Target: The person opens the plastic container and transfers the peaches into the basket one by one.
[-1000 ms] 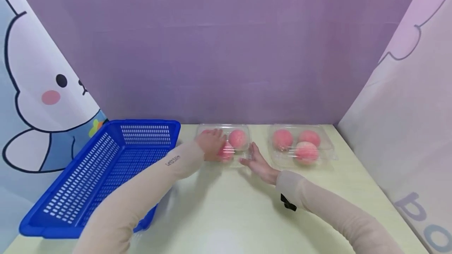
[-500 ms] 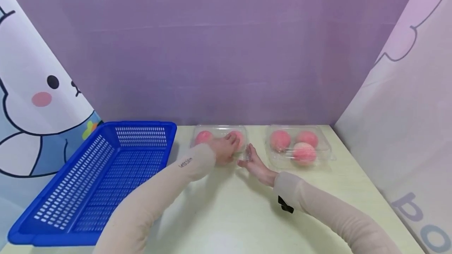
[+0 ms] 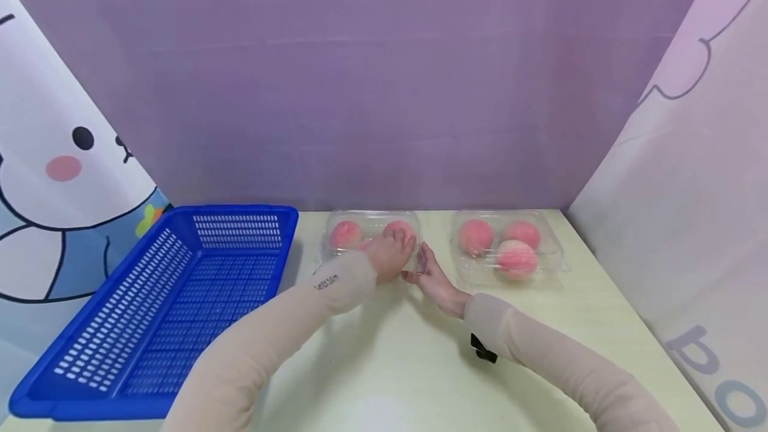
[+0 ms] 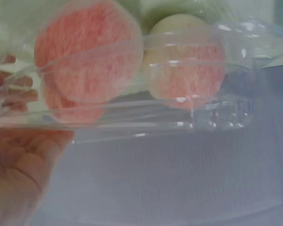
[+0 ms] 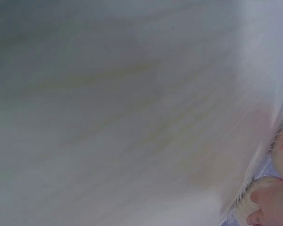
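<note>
A clear plastic clamshell box point(image 3: 336, 219) with pink-and-cream peaches point(image 3: 346, 235) inside sits at the back of the table. My left hand point(image 3: 390, 255) lies over the front right part of its lid, fingers reaching toward the back right peach. At the box's front right corner, my right hand point(image 3: 438, 284) holds the edge between thumb and fingers. The left wrist view shows the peaches point(image 4: 89, 52) close up behind the plastic, with a thumb and fingers at the box edge on the left. Pale cloth fills most of the right wrist view; a hand point(image 5: 273, 205) shows at its lower right.
A second clamshell box point(image 3: 549, 225) of peaches point(image 3: 517, 259) stands to the right. A big blue plastic basket point(image 3: 138, 409) with slotted walls takes up the left. A purple curtain point(image 3: 360, 85) hangs behind the pale table point(image 3: 372, 365), with printed cloths at both sides.
My left hand has slid right across the lid, from the box's left part to its front right. My right hand stays at the corner. The view has turned slightly.
</note>
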The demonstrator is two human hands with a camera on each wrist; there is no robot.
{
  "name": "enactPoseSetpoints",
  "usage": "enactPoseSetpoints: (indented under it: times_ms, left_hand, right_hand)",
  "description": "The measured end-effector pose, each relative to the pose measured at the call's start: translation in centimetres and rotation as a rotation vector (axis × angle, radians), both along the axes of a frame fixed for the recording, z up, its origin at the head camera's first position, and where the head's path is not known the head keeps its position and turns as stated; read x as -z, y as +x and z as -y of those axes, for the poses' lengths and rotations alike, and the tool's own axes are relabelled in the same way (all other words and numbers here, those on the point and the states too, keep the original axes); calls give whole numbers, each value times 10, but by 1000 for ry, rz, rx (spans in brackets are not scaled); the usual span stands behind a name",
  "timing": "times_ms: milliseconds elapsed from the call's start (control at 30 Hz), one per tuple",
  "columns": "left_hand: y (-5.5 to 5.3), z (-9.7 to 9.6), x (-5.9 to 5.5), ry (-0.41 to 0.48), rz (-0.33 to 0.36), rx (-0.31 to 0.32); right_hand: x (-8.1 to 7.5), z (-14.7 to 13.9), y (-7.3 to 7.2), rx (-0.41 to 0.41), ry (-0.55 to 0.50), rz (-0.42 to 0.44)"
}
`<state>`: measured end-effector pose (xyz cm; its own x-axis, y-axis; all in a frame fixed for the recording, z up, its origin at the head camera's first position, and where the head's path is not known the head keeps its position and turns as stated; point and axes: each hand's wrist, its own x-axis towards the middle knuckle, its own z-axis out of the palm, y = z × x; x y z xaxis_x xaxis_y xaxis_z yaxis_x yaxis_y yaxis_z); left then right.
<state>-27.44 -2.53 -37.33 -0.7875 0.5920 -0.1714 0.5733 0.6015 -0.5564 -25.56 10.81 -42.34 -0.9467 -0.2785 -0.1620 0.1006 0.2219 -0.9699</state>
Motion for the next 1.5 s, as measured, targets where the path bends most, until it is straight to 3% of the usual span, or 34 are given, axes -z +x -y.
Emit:
enactPoseSetpoints:
  times_ms: [233, 433, 500, 600, 700, 900, 1100, 1200, 1367, 1500]
  left_hand:
    - [-2, -6, -6, -7, 61, 24]
    - [-2, -13, -8, 13, 123, 44]
    - [-3, -13, -10, 22, 167, 19]
    - [-4, -11, -16, 19, 213, -26]
    - [-6, -11, -22, 18, 218, -50]
    - [-11, -12, -25, 58, 223, 9]
    - [-16, 2, -28, 109, 293, -78]
    - [-17, 5, -35, 115, 315, -78]
    - [-17, 7, -41, 125, 340, -88]
    - [-10, 3, -34, 161, 348, -97]
  right_hand:
    - [23, -6, -9, 24, 5, -16]
    - [29, -7, -6, 40, -11, -26]
    - [29, -6, -6, 34, -14, -27]
    - [28, -3, -8, 1, -17, -30]
    - [24, -2, -11, -16, -19, -43]
    - [12, -2, -8, -13, -40, -46]
    - [-6, 10, -3, -120, -56, -31]
    - [-7, 12, -3, -117, -49, -29]
    - [10, 6, -11, -79, -43, -23]
    - [21, -1, -11, -41, -33, -28]
